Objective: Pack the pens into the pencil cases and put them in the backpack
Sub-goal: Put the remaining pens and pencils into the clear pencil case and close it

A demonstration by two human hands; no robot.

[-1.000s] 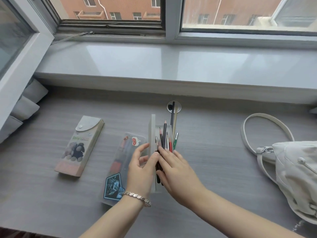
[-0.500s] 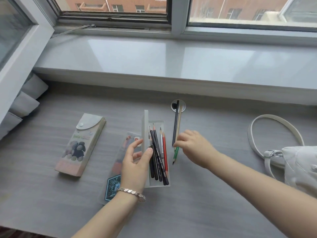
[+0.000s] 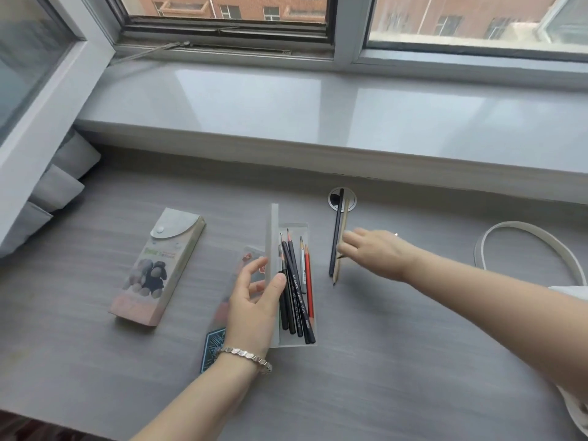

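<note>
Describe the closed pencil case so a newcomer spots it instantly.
On the grey desk under the window sill, look left of the open clear case. The closed pencil case lies there, snap flap shut, a dark animal pictured on it.

Single head cam, looks fwd/down, close over desk (image 3: 397, 361) toward windowsill (image 3: 318, 116).

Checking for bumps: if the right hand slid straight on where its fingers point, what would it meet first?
Likely the tan pencil, lying beside the black pencil at the right hand's fingertips; whether they touch is unclear.
</note>
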